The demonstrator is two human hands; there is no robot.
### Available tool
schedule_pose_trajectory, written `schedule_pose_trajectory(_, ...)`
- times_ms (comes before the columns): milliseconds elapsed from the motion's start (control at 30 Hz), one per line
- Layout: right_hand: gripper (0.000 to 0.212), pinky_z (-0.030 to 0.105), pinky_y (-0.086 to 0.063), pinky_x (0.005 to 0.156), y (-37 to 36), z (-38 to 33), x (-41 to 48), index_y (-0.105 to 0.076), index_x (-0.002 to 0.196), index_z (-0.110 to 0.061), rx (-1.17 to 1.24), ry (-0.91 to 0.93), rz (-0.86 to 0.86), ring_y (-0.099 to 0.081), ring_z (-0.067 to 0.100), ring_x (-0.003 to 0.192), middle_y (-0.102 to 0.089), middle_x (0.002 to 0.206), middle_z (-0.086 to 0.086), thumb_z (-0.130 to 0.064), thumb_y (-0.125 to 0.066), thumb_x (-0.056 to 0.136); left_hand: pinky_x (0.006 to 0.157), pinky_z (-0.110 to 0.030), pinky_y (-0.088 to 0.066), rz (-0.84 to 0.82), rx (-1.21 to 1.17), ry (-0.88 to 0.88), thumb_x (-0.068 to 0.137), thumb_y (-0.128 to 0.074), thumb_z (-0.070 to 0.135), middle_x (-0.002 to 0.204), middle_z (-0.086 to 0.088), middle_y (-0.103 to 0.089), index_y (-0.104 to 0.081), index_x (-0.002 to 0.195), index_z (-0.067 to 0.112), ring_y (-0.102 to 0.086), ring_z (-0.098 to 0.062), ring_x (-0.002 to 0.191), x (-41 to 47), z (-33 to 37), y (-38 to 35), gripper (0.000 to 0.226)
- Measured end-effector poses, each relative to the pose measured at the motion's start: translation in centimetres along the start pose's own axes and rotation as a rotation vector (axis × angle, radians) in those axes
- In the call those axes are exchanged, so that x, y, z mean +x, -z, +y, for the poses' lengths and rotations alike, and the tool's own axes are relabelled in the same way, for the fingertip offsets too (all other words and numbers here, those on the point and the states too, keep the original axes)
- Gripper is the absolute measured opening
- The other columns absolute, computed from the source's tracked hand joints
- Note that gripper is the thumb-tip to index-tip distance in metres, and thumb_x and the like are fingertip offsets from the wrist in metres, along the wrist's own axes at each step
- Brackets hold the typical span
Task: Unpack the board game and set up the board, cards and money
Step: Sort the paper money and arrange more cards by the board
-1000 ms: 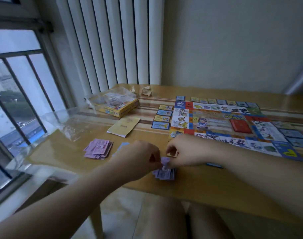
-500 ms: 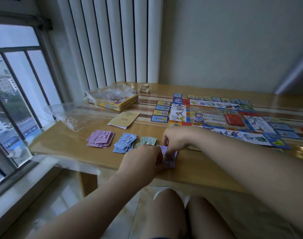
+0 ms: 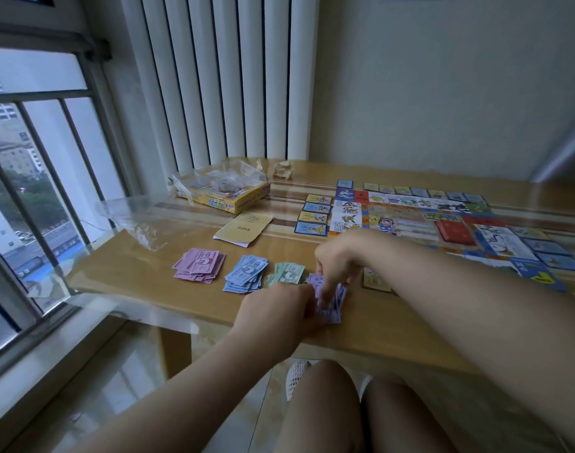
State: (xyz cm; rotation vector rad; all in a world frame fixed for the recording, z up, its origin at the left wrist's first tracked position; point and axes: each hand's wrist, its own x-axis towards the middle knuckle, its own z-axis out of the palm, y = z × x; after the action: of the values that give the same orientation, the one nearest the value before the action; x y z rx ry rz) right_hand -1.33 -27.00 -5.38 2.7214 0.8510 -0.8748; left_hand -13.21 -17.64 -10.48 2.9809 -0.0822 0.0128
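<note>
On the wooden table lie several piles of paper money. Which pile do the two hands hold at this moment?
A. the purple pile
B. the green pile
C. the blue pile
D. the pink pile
A: the left hand and the right hand both grip the purple pile of paper money, while the pink pile of notes, the blue pile of notes and the green pile of notes lie to its left, held by no hand.
</note>
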Motion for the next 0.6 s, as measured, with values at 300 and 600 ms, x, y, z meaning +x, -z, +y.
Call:
schedule_pose_trajectory(300, 0.037, 0.02, -0.044, 0.055, -0.3, 0.66, 0.51, -0.057, 0.088, -0.012, 0.077, -0.003, 0.002, -0.048, 0.013, 0.067, -0.052, 0.08, 0.002, -0.042, -0.075, 0.076, 0.071, -0.032, -0.051, -0.022, -0.066, -0.006, 0.091, -0.047, 0.054, 0.088, 0.005, -0.059, -0.051, 0.089, 0.03, -0.058, -0.015, 0.081, 0.37, -0.53, -0.44, 0.025)
schedule_pose_trajectory(600, 0.046, 0.022, -0.043, 0.056, -0.26, -0.28, -0.14, -0.064, 0.105, -0.006, 0.036, 0.018, 0.026, -0.05, 0.018, 0.073, -0.048, 0.075, -0.001, -0.038, -0.077, 0.075, 0.07, -0.034, -0.05, -0.001, -0.062, -0.019, 0.092, -0.048, 0.051, 0.089, 0.004, -0.059, -0.05, 0.088, 0.028, -0.058, -0.017, 0.081, 0.27, -0.47, -0.25, 0.023)
